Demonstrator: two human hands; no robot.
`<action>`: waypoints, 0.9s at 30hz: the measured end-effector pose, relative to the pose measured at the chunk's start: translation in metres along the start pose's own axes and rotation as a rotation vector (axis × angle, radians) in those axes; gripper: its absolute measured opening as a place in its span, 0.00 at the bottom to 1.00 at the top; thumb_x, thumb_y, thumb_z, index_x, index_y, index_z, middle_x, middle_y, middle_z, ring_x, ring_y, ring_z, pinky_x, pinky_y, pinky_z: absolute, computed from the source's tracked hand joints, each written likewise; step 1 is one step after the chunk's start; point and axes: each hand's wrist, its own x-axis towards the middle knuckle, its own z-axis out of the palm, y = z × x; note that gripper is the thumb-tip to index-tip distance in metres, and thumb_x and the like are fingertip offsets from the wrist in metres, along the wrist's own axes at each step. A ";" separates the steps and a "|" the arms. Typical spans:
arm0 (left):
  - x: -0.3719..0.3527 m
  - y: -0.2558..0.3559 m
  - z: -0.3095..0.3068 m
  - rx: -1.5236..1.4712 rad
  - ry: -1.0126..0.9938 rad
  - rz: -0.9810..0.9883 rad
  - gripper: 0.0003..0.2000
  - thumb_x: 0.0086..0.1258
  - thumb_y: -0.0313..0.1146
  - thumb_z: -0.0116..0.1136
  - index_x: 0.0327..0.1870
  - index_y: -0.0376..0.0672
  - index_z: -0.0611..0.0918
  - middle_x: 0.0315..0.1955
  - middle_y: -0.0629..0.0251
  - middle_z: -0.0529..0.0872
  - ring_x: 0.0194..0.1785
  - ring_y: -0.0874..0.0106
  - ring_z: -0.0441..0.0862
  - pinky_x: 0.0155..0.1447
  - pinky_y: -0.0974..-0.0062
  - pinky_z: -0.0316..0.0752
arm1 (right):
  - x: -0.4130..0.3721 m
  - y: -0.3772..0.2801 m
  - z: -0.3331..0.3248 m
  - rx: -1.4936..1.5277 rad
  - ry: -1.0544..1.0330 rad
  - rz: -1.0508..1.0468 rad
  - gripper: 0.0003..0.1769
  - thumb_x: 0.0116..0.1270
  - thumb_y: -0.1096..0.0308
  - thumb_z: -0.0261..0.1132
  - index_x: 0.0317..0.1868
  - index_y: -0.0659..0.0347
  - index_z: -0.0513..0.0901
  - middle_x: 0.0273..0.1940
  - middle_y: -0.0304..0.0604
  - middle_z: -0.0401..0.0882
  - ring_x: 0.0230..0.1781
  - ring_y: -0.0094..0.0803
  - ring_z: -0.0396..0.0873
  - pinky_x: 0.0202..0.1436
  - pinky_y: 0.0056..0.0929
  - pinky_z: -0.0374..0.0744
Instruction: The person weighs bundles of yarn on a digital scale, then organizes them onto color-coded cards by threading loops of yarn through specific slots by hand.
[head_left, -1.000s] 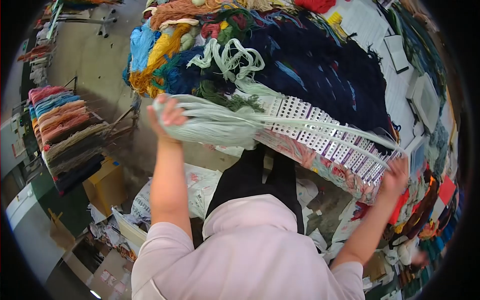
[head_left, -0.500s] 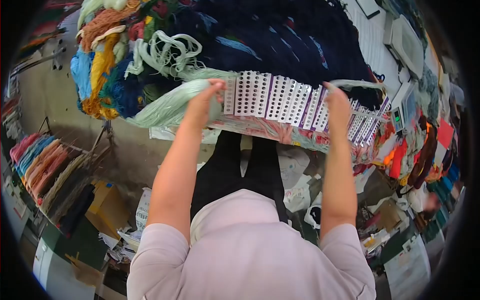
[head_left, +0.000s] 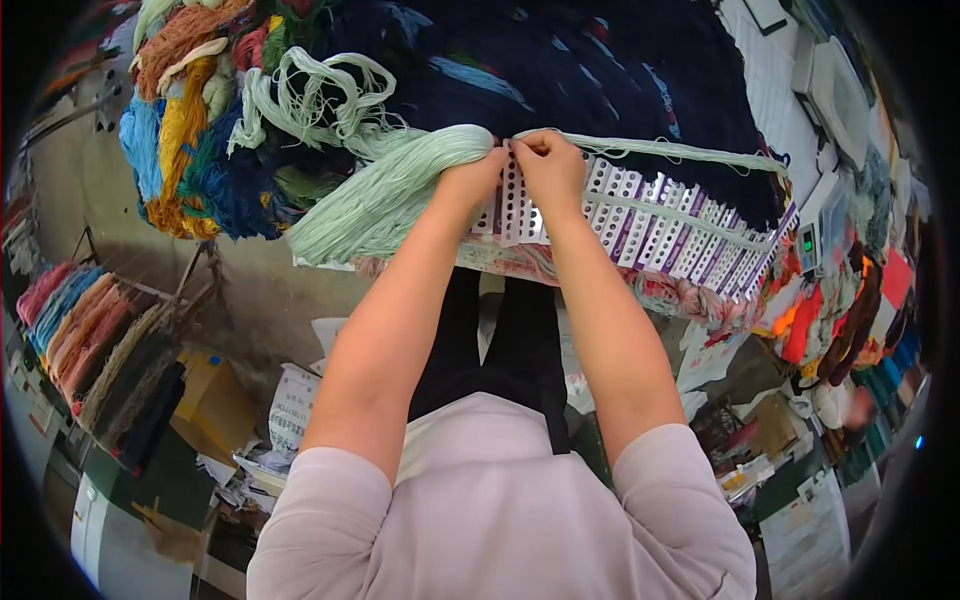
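A row of overlapping white punched cards [head_left: 650,225] with purple strips lies along the table's near edge. My left hand [head_left: 475,185] is closed at the top of the row's left end, against a thick pale green skein of yarn [head_left: 375,195]. What its fingertips pinch is hidden. Touching or nearly touching it, my right hand [head_left: 550,170] is pinched above the cards. From that hand a pale green strand [head_left: 680,152] stretches right to the far end of the row. A second strand [head_left: 690,218] lies across the cards.
Dark navy yarn [head_left: 580,70] covers the table behind the cards. Coloured skeins [head_left: 185,130] hang at the left corner. A scale with a green display [head_left: 807,240] sits at the right. A rack of yarn [head_left: 95,340] and a cardboard box [head_left: 213,400] stand lower left.
My right hand has moved left along the cards, drawing the pale green strand out longer. My left hand has shifted right, and the two hands now meet at the cards' top edge.
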 end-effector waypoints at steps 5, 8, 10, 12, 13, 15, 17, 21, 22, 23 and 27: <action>-0.002 0.007 -0.005 -0.077 -0.057 -0.068 0.06 0.66 0.33 0.59 0.37 0.40 0.82 0.29 0.70 0.80 0.30 0.78 0.74 0.36 0.78 0.69 | -0.015 0.004 0.004 -0.241 0.061 -0.262 0.05 0.59 0.68 0.65 0.33 0.59 0.84 0.35 0.42 0.82 0.34 0.42 0.81 0.36 0.36 0.78; 0.004 0.002 -0.010 -0.078 -0.136 -0.043 0.06 0.66 0.33 0.59 0.35 0.40 0.82 0.28 0.71 0.81 0.30 0.77 0.74 0.35 0.77 0.69 | -0.027 0.004 -0.002 -0.141 0.039 -0.423 0.07 0.60 0.70 0.65 0.37 0.62 0.85 0.37 0.44 0.81 0.34 0.38 0.81 0.38 0.30 0.77; 0.005 0.000 -0.010 -0.048 -0.105 -0.069 0.07 0.66 0.34 0.59 0.34 0.40 0.82 0.28 0.71 0.80 0.29 0.77 0.74 0.35 0.77 0.69 | -0.025 0.010 -0.005 -0.091 -0.002 -0.408 0.07 0.61 0.71 0.64 0.37 0.62 0.85 0.37 0.44 0.81 0.34 0.40 0.81 0.38 0.31 0.78; 0.014 -0.009 -0.014 0.142 -0.109 -0.126 0.09 0.66 0.36 0.59 0.31 0.41 0.82 0.27 0.68 0.81 0.30 0.73 0.75 0.37 0.74 0.71 | -0.022 0.014 -0.007 -0.013 -0.048 -0.397 0.07 0.60 0.71 0.63 0.39 0.60 0.84 0.38 0.43 0.81 0.34 0.41 0.81 0.38 0.31 0.78; 0.020 -0.018 -0.017 0.140 -0.111 -0.129 0.09 0.66 0.36 0.59 0.31 0.41 0.82 0.27 0.68 0.81 0.30 0.73 0.75 0.37 0.74 0.71 | -0.021 0.015 -0.008 -0.016 -0.049 -0.395 0.07 0.60 0.71 0.63 0.39 0.60 0.84 0.38 0.43 0.81 0.34 0.41 0.81 0.38 0.31 0.78; 0.022 -0.023 -0.021 0.774 0.140 0.336 0.09 0.67 0.39 0.58 0.34 0.42 0.82 0.28 0.65 0.81 0.33 0.68 0.78 0.41 0.68 0.72 | -0.019 0.012 -0.010 -0.128 -0.014 -0.503 0.10 0.59 0.72 0.63 0.43 0.58 0.82 0.41 0.42 0.81 0.33 0.40 0.81 0.36 0.31 0.78; 0.033 -0.036 -0.051 0.854 0.397 0.385 0.12 0.70 0.42 0.56 0.42 0.43 0.81 0.31 0.64 0.82 0.36 0.67 0.81 0.43 0.65 0.74 | -0.018 0.009 -0.016 -0.226 -0.037 -0.514 0.11 0.59 0.70 0.64 0.43 0.57 0.82 0.41 0.41 0.79 0.33 0.39 0.81 0.35 0.33 0.78; -0.003 0.017 -0.086 -0.369 0.394 0.034 0.09 0.67 0.38 0.55 0.39 0.41 0.79 0.30 0.66 0.80 0.30 0.74 0.78 0.38 0.73 0.73 | -0.011 0.010 -0.019 -0.503 -0.060 -0.562 0.12 0.56 0.68 0.66 0.42 0.54 0.81 0.39 0.39 0.74 0.34 0.37 0.79 0.33 0.37 0.78; -0.006 0.020 -0.085 -0.439 0.384 0.019 0.09 0.67 0.38 0.55 0.37 0.42 0.79 0.29 0.66 0.80 0.32 0.74 0.78 0.39 0.72 0.73 | -0.009 0.010 -0.018 -0.593 -0.037 -0.588 0.11 0.55 0.68 0.66 0.40 0.54 0.80 0.38 0.38 0.74 0.35 0.36 0.79 0.32 0.37 0.78; -0.011 0.030 -0.080 -0.507 0.371 0.002 0.08 0.67 0.38 0.55 0.36 0.43 0.79 0.28 0.66 0.80 0.33 0.74 0.78 0.40 0.71 0.74 | -0.008 0.009 -0.017 -0.588 -0.036 -0.591 0.11 0.55 0.68 0.66 0.40 0.54 0.80 0.38 0.38 0.74 0.35 0.36 0.79 0.32 0.37 0.78; -0.019 0.033 -0.077 -0.732 -0.027 -0.063 0.07 0.70 0.32 0.50 0.42 0.41 0.77 0.31 0.61 0.83 0.42 0.67 0.82 0.49 0.67 0.77 | -0.005 0.001 -0.023 -0.633 0.028 -0.745 0.09 0.51 0.70 0.65 0.35 0.56 0.78 0.38 0.39 0.75 0.37 0.39 0.77 0.37 0.38 0.76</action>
